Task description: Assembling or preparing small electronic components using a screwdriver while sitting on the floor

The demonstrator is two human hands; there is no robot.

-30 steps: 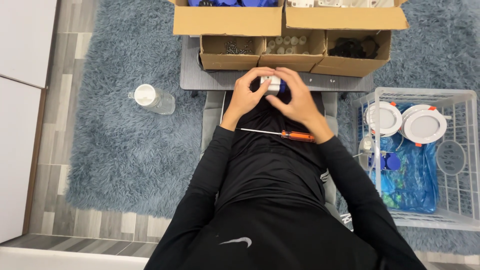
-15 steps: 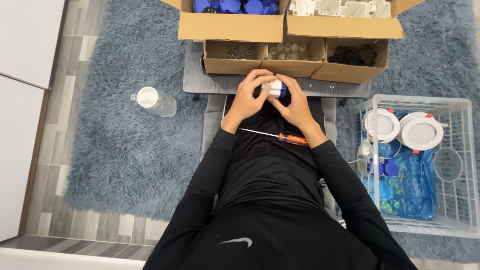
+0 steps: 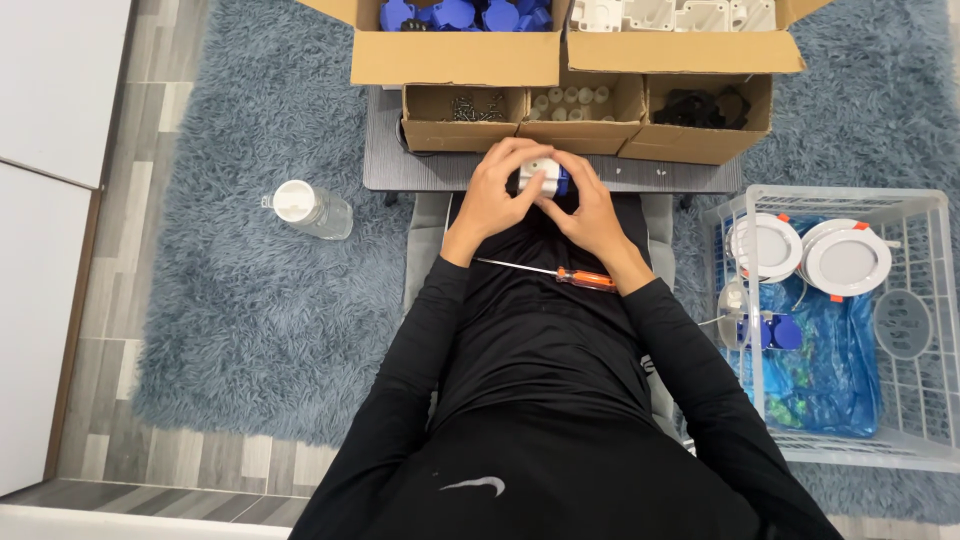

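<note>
Mostly hidden between left hand (image 3: 497,195) and right hand (image 3: 592,210); small white-and-blue part (image 3: 541,177).

cardboard boxes (image 3: 455,62): you've got 5
round white lights (image 3: 846,257): 2
screwdriver (image 3: 560,274): 1
bottle (image 3: 312,208): 1
wire basket (image 3: 930,260): 1

A small white plastic box (image 3: 538,176) with a blue part (image 3: 563,181) showing at its right side sits up off the lap, pinched from the left and right between the fingers of both hands. It lies just near of the grey table's near edge, below the middle cardboard box.
</note>
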